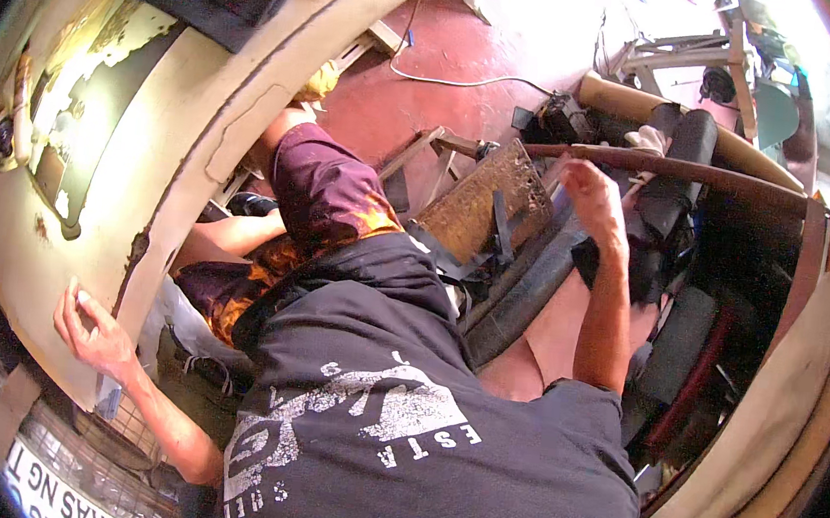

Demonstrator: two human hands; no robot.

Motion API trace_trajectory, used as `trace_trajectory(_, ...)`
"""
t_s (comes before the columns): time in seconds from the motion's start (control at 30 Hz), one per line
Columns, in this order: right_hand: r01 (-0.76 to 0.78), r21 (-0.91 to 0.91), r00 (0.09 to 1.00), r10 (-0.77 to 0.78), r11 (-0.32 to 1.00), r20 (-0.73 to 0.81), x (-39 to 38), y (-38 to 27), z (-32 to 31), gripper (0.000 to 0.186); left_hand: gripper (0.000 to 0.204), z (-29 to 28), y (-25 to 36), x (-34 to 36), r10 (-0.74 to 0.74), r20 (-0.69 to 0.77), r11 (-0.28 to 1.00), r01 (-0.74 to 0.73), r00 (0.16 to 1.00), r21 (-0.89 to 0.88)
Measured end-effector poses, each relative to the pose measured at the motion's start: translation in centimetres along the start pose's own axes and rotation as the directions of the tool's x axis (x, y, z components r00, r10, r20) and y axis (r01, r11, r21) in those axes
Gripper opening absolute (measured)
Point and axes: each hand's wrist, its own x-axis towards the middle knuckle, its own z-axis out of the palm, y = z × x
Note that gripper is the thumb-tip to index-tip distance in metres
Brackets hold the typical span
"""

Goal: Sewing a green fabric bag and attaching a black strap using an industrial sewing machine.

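Close in, the wearer's black shirt [513, 490] is filling the foreground, with the patterned shorts [328, 177] showing beyond it. The left hand [97, 335] is hovering loosely open over the near part of the pale surface [30, 260]; no object is showing in its fingers, and whether it is touching is impossible to tell. That surface is curving along the left side and looking rigid and probably heavy, with worn, chipped edges that would be the natural hold, though perhaps rough on the skin.

Farther up, the right hand [593, 201] is curling half closed at the left end of a reddish-brown strip [718, 177]; its fingertips are blurring, so I cannot tell if they are pinching anything. The strip is appearing long and stiff, likely best held along its edges.

Beside it, a stained brown board [474, 205] is leaning at a tilt, seeming firm and coarse, while dark straps [504, 229] and a grey-black padded length [532, 279] are crowding its lower side. A tan roll [607, 96] and a whitish cloth bundle [649, 139] are blocking the strip's far side. Beyond, a pale cable [465, 83] is trailing over the red floor [494, 29], and a wooden frame [689, 58] is standing at the back.
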Motion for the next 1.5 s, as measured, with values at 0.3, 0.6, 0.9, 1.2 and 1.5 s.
trace_trajectory(0.3,-0.123,0.202,0.973,0.078,0.972,0.215,-3.3,4.6,7.7,0.028,0.02,0.0,0.3,0.3,-0.01,-0.004,0.998,0.01,1.0,0.066)
trace_trajectory(0.6,0.672,0.201,0.657,-0.699,0.713,0.284,-0.5,-15.9,18.3,0.037,0.025,-1.4,4.2,-6.2,-0.069,0.002,0.969,0.068,0.998,-0.237)
trace_trajectory(0.9,0.883,-0.117,0.463,-0.807,0.454,0.366,-0.2,-22.0,22.2,0.045,0.033,0.0,4.0,-24.7,-0.22,0.323,0.931,0.297,0.92,-0.213)
trace_trajectory(1.2,0.792,-0.124,0.599,-0.724,0.597,0.343,-0.2,-22.3,22.8,0.052,0.035,-2.7,-8.2,-37.9,-0.871,-0.072,0.454,0.852,0.486,0.259)
trace_trajectory(1.5,0.816,-0.098,0.563,-0.745,0.57,0.357,-0.5,-22.6,22.5,0.052,0.07,0.2,-11.6,-41.0,-0.946,0.029,0.308,0.864,0.324,0.399)
